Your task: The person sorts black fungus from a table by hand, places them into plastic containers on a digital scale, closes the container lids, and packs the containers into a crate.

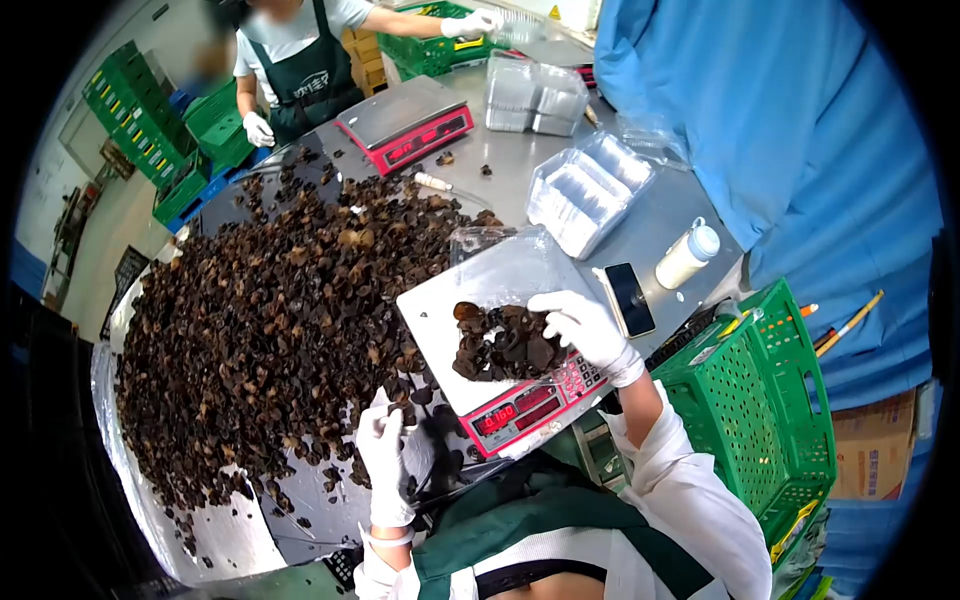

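Bent fingers on both gloved hands, the right at a portion of wood ear mushrooms on a scale

Over at the far left stand stacked green crates, with a big heap of loose wood ears spread across the metal table nearer by. Behind the heap a co-worker in a dark green apron reaches one gloved hand towards some clear packaging, and a second red scale sits on the table beside them.

At the heap's near right edge is the left hand, palm partly turned up, fingers curled beside some dark pieces; I can't tell from here whether it is pinching one. Just right of it comes the near scale, red digits lit, carrying the portion roughly mid-platform, in what looks like clear plastic. The right hand comes over the portion's right side, fingers bent and fingertips at its edge, though whether they are closed on a piece I can't make out.

Beyond the platform lie clear plastic trays, then a smartphone just beside the right hand and a white lidded bottle. Furthest right, a green plastic basket stands before a blue curtain, near a cardboard box
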### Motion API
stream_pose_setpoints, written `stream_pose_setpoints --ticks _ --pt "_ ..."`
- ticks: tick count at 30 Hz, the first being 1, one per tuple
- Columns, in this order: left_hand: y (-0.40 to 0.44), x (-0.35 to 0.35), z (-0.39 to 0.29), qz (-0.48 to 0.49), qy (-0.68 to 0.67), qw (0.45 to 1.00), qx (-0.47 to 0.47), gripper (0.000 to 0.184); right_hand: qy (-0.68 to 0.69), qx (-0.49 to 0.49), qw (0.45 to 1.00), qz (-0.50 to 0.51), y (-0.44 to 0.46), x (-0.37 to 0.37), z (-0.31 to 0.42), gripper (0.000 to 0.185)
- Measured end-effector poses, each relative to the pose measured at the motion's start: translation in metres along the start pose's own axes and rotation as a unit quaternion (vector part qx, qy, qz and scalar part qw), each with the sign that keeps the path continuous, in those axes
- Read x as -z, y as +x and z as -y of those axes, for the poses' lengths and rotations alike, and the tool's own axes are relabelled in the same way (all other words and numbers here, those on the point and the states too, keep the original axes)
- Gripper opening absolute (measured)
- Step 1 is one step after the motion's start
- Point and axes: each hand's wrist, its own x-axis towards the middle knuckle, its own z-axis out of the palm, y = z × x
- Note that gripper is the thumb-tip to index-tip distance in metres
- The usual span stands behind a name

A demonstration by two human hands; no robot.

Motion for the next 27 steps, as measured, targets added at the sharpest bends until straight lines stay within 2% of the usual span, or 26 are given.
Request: stream_pose_setpoints --ticks 2,4,6,8,11,12,14,15,16,18,20,21,22,23,24,26,27 --pt "-0.016 0.027 0.008 -0.066 0.023 0.998 -0.008 0.008 0.025 -0.065 0.996 -0.053 -0.001 0.006 0.008 0.022" --pt "-0.034 0.054 0.016 -0.144 0.011 0.990 0.004 0.009 0.013 -0.020 0.996 -0.088 -0.003 0.012 0.009 0.020" --pt "-0.052 0.084 0.022 -0.214 0.027 0.976 -0.015 0.009 -0.004 -0.031 0.992 -0.123 -0.005 0.016 0.005 0.019" --pt "-0.077 0.124 0.029 -0.293 0.109 0.950 -0.003 0.009 -0.053 -0.025 0.990 -0.131 -0.009 0.019 0.008 0.018" --pt "-0.125 0.210 0.072 -0.395 0.159 0.904 0.018 0.006 -0.059 0.000 0.987 -0.147 -0.012 0.014 0.003 0.019" --pt "-0.144 0.242 0.095 -0.412 0.109 0.905 0.009 0.010 -0.112 0.027 0.983 -0.144 -0.012 0.012 0.003 0.019" --pt "-0.182 0.290 0.128 -0.480 0.116 0.869 0.039 0.017 -0.132 0.009 0.982 -0.135 -0.011 0.001 0.008 0.019" --pt "-0.201 0.309 0.142 -0.462 0.138 0.875 0.048 0.031 -0.111 0.028 0.984 -0.134 -0.011 -0.010 0.010 0.017" --pt "-0.211 0.312 0.145 -0.464 0.239 0.851 0.058 0.044 -0.090 0.001 0.988 -0.124 -0.012 -0.025 0.022 0.016" --pt "-0.214 0.309 0.149 -0.489 0.264 0.830 0.053 0.050 -0.080 -0.011 0.995 -0.058 -0.013 -0.054 0.032 0.015" --pt "-0.185 0.268 0.108 -0.439 0.332 0.835 0.020 0.046 -0.098 0.024 0.995 0.020 -0.016 -0.105 0.043 0.012" --pt "-0.168 0.250 0.092 -0.415 0.373 0.830 0.017 0.040 -0.169 0.038 0.981 0.086 -0.019 -0.131 0.048 0.012" --pt "-0.150 0.228 0.076 -0.384 0.378 0.842 -0.012 0.032 -0.185 0.265 0.937 0.135 -0.018 -0.155 0.017 0.015" --pt "-0.132 0.207 0.064 -0.339 0.349 0.872 -0.047 0.025 -0.229 0.260 0.918 0.191 -0.016 -0.181 0.008 0.018" --pt "-0.117 0.187 0.056 -0.293 0.349 0.887 -0.073 0.021 -0.222 0.208 0.929 0.211 -0.013 -0.208 -0.004 0.020" --pt "-0.090 0.160 0.046 -0.148 0.448 0.860 -0.195 0.018 -0.251 0.274 0.911 0.179 -0.009 -0.255 -0.039 0.020" --pt "-0.078 0.151 0.056 -0.111 0.485 0.827 -0.261 0.022 -0.304 0.267 0.888 0.219 -0.005 -0.275 -0.046 0.021"
